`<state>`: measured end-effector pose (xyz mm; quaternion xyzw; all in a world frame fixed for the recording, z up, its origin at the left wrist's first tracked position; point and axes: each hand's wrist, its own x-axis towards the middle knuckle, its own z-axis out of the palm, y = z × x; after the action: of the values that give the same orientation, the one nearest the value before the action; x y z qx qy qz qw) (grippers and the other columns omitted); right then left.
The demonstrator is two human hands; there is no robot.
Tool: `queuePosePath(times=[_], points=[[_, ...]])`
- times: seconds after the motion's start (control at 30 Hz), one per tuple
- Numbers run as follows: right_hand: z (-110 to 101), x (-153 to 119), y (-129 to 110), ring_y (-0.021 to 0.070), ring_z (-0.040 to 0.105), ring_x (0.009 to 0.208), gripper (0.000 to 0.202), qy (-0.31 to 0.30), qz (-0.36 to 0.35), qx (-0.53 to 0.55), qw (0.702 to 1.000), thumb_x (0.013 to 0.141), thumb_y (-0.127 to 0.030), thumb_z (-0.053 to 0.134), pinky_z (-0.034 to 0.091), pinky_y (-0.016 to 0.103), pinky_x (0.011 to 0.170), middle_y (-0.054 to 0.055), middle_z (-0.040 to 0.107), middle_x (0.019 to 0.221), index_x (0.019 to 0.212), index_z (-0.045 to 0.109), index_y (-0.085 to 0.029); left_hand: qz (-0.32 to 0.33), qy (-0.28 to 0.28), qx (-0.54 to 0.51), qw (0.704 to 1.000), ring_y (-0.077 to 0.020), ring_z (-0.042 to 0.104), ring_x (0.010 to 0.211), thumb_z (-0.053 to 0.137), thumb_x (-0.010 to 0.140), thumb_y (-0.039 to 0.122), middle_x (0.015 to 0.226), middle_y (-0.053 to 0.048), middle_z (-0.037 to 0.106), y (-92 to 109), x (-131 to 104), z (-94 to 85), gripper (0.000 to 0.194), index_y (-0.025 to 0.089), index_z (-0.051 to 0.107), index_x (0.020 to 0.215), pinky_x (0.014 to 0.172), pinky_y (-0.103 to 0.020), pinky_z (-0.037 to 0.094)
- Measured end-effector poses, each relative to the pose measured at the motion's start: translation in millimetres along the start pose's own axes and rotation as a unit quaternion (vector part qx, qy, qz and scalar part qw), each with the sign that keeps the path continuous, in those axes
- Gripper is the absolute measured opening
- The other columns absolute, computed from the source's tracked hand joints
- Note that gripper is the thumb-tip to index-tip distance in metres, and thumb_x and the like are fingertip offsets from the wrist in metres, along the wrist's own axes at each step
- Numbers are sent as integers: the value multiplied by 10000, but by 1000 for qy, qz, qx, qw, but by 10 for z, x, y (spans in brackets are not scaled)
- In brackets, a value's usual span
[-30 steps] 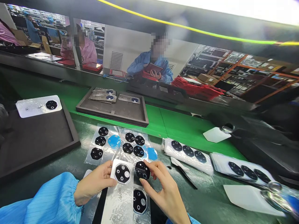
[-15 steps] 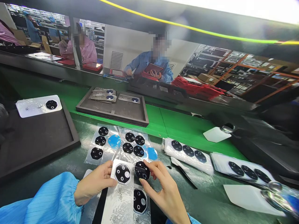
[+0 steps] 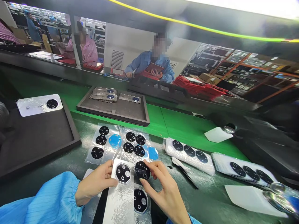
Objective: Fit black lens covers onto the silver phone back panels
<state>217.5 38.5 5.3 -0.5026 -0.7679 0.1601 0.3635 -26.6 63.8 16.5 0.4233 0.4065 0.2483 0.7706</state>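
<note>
The silver back cover point(image 3: 120, 189) was held at its upper left edge by the left hand point(image 3: 94, 183); the grip was closed on the cover, w/ the thumb lying close to the black camera module point(image 3: 123, 173) at the cover's top. Just to the right of this grip, a black lens piece point(image 3: 142, 170) was pinched by the right hand point(image 3: 163, 189), thumb below and fingertips above, so this grip was closed on the piece too. The piece was kept right beside the camera module, approx. at the same height; touching or not could not be told.

Below the right grip, a second cover w/ its own black module point(image 3: 140, 200) was partly hidden under the first one. Just beyond both grips, clear film sheets point(image 3: 121, 144) w/ more black lens pieces and blue tabs were spread on the desk point(image 3: 205, 199). To the right of the right grip a dark thin tool point(image 3: 185, 174) was seen, and farther right, stacked strips of lens pieces point(image 3: 189, 151).

Far left of the left grip, a dark tray point(image 3: 35, 140) w/ one silver cover was placed. Well beyond the grips, another tray point(image 3: 114, 107) w/ several covers was seen on the green belt point(image 3: 187, 127). Other persons were seated behind, at a separate line.
</note>
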Motion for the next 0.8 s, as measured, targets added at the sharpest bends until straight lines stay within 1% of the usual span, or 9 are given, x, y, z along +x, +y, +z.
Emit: queuePosePath(times=[0.13, 0.37, 0.6, 0.8], points=[[-5, -16, -2, 162, 526, 764, 395, -1, 1, -3, 1000, 916, -232, 595, 506, 283, 676, 33, 526, 959, 1302, 514, -238, 6, -5, -3, 1000, -247, 639, 1048, 622, 714, 111, 1117, -81, 697, -1, 3, 9, 462, 156, 532, 1165, 872, -343, 438], [-3, -13, -5, 163, 533, 766, 390, 1, 0, -3, 1000, 912, -229, 594, 506, 279, 674, 34, 532, 960, 1295, 522, -237, 9, -2, -5, 1000, -229, 641, 1037, 628, 711, 102, 1104, -57, 705, -20, 11, 0, 457, 175, 562, 1157, 899, -342, 431], [-5, -15, -11, 160, 538, 772, 386, 3, 1, -1, 1000, 906, -223, 598, 504, 269, 671, 32, 538, 965, 1285, 526, -234, 12, -13, -14, 1000, -238, 655, 1000, 625, 743, 104, 1108, -78, 695, -36, 4, -4, 462, 170, 534, 1190, 853, -346, 457], [-7, -18, -14, 162, 545, 782, 388, 2, 3, -4, 1000, 911, -233, 598, 508, 273, 685, 34, 537, 966, 1292, 525, -234, 11, -15, -8, 1000, -241, 647, 1023, 635, 752, 113, 1123, -85, 686, -28, 6, -8, 466, 168, 512, 1199, 882, -357, 451]])
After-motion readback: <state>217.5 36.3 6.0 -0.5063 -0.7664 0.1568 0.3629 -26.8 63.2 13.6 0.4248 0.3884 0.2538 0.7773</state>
